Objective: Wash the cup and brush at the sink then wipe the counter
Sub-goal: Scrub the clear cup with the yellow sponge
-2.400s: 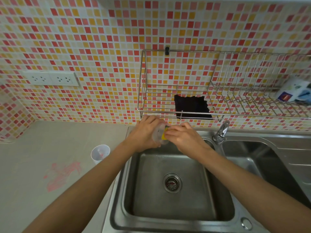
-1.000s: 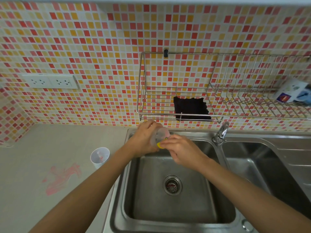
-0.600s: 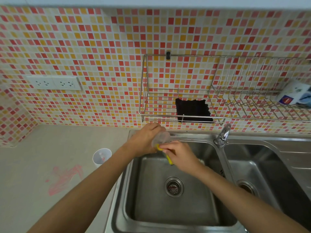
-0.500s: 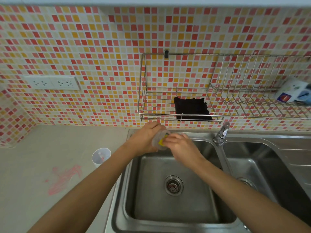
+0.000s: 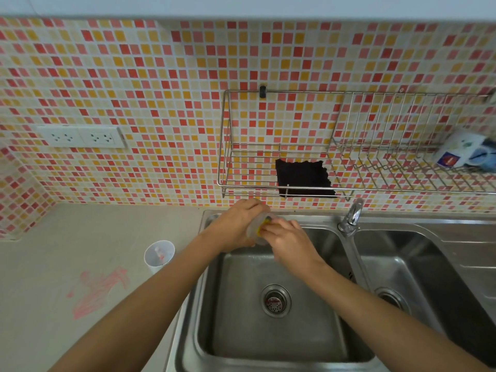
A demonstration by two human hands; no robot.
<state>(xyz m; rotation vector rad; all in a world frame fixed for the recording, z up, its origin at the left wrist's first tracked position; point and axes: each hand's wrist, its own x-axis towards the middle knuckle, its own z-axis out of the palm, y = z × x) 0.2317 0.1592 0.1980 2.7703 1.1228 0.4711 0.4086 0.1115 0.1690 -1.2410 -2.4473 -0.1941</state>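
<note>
My left hand (image 5: 237,224) grips a clear plastic cup (image 5: 255,232) tipped on its side above the back edge of the left sink basin (image 5: 268,331). My right hand (image 5: 288,241) holds a yellow sponge (image 5: 264,222) pushed into the cup's mouth; most of the sponge is hidden by my fingers. A second clear cup (image 5: 159,255) with a pink-tipped brush inside stands upright on the counter left of the sink. A pink smear (image 5: 98,291) marks the counter in front of it.
A faucet (image 5: 351,218) stands between the left basin and the right basin (image 5: 418,285). A wire rack (image 5: 241,183) on the tiled wall carries a dark cloth (image 5: 304,178) and a mug (image 5: 461,154) at its right end. Wall sockets (image 5: 81,136) sit at the left.
My right hand has worked the yellow sponge in and out of the cup's mouth; it dropped lower for a moment and is now pressed back into the cup. My left hand has stayed put.
</note>
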